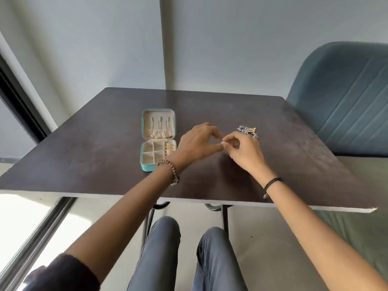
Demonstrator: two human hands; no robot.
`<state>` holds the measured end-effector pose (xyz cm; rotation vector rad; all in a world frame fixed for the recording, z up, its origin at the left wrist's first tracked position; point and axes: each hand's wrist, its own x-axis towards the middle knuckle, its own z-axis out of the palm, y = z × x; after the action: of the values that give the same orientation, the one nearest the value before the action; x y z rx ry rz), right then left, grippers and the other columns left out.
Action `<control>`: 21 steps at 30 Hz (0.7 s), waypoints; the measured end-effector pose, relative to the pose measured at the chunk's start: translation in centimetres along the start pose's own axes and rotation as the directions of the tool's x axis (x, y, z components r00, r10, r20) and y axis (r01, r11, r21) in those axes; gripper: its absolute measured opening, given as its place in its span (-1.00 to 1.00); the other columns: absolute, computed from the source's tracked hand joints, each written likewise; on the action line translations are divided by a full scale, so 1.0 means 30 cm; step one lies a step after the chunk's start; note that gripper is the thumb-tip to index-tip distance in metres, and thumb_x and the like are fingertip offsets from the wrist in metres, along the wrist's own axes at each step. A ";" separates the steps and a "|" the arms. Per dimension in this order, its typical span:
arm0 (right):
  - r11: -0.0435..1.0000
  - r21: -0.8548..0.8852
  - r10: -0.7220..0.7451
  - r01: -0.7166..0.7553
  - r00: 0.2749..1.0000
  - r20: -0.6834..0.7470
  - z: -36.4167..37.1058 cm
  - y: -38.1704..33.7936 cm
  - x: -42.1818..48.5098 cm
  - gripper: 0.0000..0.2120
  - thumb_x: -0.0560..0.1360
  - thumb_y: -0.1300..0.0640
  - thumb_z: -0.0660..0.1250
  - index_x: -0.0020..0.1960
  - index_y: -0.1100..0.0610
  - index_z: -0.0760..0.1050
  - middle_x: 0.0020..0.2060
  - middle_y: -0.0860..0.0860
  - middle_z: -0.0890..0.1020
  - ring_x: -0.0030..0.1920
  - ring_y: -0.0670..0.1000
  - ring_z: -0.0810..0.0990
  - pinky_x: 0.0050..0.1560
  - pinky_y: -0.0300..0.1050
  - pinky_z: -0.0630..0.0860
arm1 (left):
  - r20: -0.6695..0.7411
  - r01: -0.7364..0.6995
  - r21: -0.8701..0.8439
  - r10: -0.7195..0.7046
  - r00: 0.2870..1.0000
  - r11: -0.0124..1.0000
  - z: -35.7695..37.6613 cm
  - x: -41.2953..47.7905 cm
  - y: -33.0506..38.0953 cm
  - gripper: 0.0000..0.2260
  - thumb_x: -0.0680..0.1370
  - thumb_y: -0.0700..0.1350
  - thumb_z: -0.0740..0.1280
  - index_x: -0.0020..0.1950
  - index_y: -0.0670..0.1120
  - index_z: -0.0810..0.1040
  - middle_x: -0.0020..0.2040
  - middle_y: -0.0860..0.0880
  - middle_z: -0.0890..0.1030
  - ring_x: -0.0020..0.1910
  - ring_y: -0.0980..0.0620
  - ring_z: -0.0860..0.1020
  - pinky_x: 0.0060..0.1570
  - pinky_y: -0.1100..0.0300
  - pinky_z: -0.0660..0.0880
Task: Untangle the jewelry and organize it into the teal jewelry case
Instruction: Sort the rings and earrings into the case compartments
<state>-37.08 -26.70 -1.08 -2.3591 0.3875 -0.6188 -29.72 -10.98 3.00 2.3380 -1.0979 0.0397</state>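
Note:
The teal jewelry case (144,164) lies open on the dark table (94,156), left of centre. Gold chains hang in its lid, and its base has cream compartments with a few gold pieces at the right. A tangled pile of silver and gold jewelry (248,131) sits to the right of my hands. My left hand (197,143) and my right hand (243,151) meet fingertip to fingertip above the table, pinching something very small between them. The pinched item is too small to identify.
A teal upholstered chair (344,97) stands at the table's right side. A dark window frame (19,97) runs along the left. My knees (165,244) are under the table's near edge.

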 end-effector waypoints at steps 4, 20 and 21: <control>0.995 -0.033 0.092 -0.097 0.989 -0.112 -0.080 0.103 0.066 -0.90 0.49 0.21 0.42 0.00 0.11 0.66 -0.15 -0.03 0.69 -0.15 -0.06 0.64 -0.04 -0.34 0.45 | 0.002 -0.018 -0.053 0.018 1.000 0.998 0.140 0.096 0.057 -0.78 0.54 0.00 0.39 0.17 0.03 0.63 0.14 0.08 0.59 0.03 0.07 0.54 0.10 0.06 0.53; 0.987 -0.154 0.048 -0.055 0.998 -0.051 -0.128 0.365 0.248 -0.68 0.52 0.31 0.30 0.12 -0.01 0.68 0.04 -0.05 0.70 0.18 0.08 0.51 0.24 -0.20 0.40 | -0.080 -0.184 0.074 0.190 0.979 0.980 0.405 0.339 0.101 -0.68 0.60 -0.20 0.21 0.32 -0.04 0.57 0.20 -0.08 0.56 0.19 -0.12 0.48 0.01 0.00 0.49; 0.989 -0.139 0.033 -0.043 0.997 -0.073 -0.128 0.374 0.249 -0.72 0.52 0.28 0.34 0.09 -0.01 0.70 0.01 -0.04 0.69 0.14 0.07 0.53 0.24 -0.11 0.47 | -0.106 -0.193 0.058 0.198 0.974 0.979 0.414 0.343 0.093 -0.70 0.60 -0.21 0.22 0.28 -0.07 0.59 0.16 -0.09 0.56 0.16 -0.13 0.49 -0.02 -0.04 0.52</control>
<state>-34.04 -40.16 -3.50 -2.4620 0.5224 -0.6780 -27.36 -25.74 -3.65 2.2312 -1.2794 0.2690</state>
